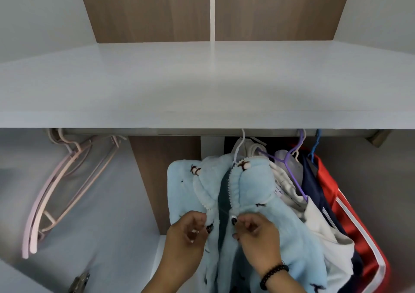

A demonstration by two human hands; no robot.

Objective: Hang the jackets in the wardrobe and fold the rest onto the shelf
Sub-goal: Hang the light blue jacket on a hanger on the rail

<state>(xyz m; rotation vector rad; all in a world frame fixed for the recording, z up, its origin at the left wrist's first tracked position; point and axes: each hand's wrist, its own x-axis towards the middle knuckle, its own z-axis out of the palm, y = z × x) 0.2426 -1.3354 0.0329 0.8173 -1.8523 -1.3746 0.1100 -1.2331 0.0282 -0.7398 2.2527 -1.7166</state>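
Both hands are working at the front opening of a light blue fleece jacket that is hanging from a white hanger on the rail under the shelf. The left hand is pinching the left edge of the opening, fingers curled around the zipper trim. The right hand is pinching the opposite edge, with the thumb and fingertips closing on the fleece right at the zipper; a black bead bracelet is sitting on that wrist. Between the two grips a dark lining is showing through the gap in the jacket, and the two edges are lying close together but not joined there. Above the hands the zipper teeth are running up toward the collar, which is hanging just below the hanger hook.

Just to the right of the right hand's grip, a white garment is hanging on a purple hanger, and beyond it a navy and red jacket is hanging on a blue hanger. Well to the left of the left hand, a bunch of bare pink hangers is hanging from the same rail. The shelf is lying above both hands, with a wood-toned back panel rising behind it.
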